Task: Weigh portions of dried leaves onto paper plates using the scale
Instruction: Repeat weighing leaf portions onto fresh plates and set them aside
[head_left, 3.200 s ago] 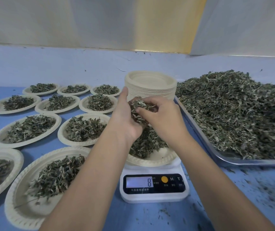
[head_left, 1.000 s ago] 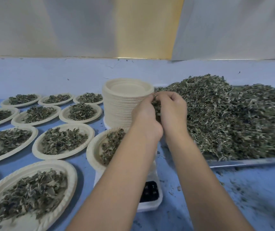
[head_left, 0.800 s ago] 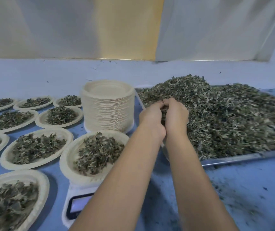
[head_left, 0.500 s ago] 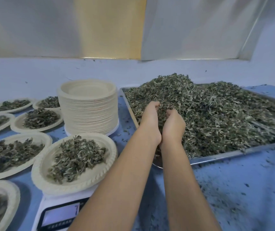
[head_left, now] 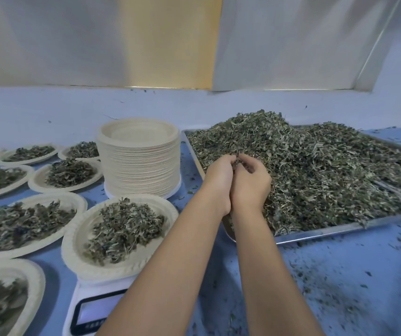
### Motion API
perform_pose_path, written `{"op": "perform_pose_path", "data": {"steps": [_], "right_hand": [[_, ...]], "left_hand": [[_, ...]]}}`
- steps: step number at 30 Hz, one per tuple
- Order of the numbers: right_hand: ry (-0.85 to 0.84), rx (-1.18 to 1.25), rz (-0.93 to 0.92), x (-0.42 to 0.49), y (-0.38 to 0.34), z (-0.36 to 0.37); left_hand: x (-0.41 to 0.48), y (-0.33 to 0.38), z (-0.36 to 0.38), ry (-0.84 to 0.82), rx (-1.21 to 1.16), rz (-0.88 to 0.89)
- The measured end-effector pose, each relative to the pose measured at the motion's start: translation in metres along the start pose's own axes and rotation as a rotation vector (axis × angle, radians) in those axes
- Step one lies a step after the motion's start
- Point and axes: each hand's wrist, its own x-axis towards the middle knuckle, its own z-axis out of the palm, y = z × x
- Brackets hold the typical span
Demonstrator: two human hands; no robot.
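Dried leaves (head_left: 316, 170) are lying in a tall heap on the metal tray (head_left: 340, 229) at the right, and a smaller portion is sitting on the paper plate (head_left: 69, 248) that is resting on the scale (head_left: 83, 286) at the lower left. Both hands are working at the near left edge of the heap. The left hand (head_left: 218, 180) and the right hand (head_left: 251, 185) are pressing side by side, fingers curling inward round a small tuft of leaves caught between them. They are probably gathering a pinch to adjust the plate's weight, though they may equally be letting surplus fall back. The left forearm is covering most of the scale's display, so its reading cannot be told. The stack of empty plates (head_left: 141, 170) is standing just behind the scale and beside the tray, likely to be within easy reach. The filled plates (head_left: 49, 197) are spreading out to the left, apart from the weighing spot, while crumbs are littering the blue table (head_left: 340, 287)
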Motion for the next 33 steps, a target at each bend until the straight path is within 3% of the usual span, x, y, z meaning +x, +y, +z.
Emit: {"op": "perform_pose_path", "data": {"steps": [6, 11, 15, 18, 25, 33], "right_hand": [[-0.073, 0.003, -0.016, -0.014, -0.003, 0.021], [-0.289, 0.138, -0.100, -0.048, -0.008, 0.050], [-0.522, 0.402, 0.049, -0.068, -0.017, 0.061], [-0.651, 0.374, 0.036, -0.074, -0.022, 0.060], [-0.610, 0.115, -0.068, -0.069, -0.008, 0.056], [-0.616, 0.042, -0.043, -0.065, 0.013, 0.058]], "left_hand": [[-0.020, 0.011, -0.009, 0.031, 0.096, 0.152], [-0.034, 0.028, -0.052, 0.134, 0.192, 0.385], [-0.044, 0.043, -0.096, 0.210, 0.179, 0.428], [-0.052, 0.049, -0.126, 0.267, 0.272, 0.420], [-0.068, 0.046, -0.171, 0.364, 0.355, 0.492], [-0.060, 0.036, -0.202, 0.502, 0.304, 0.499]]}}
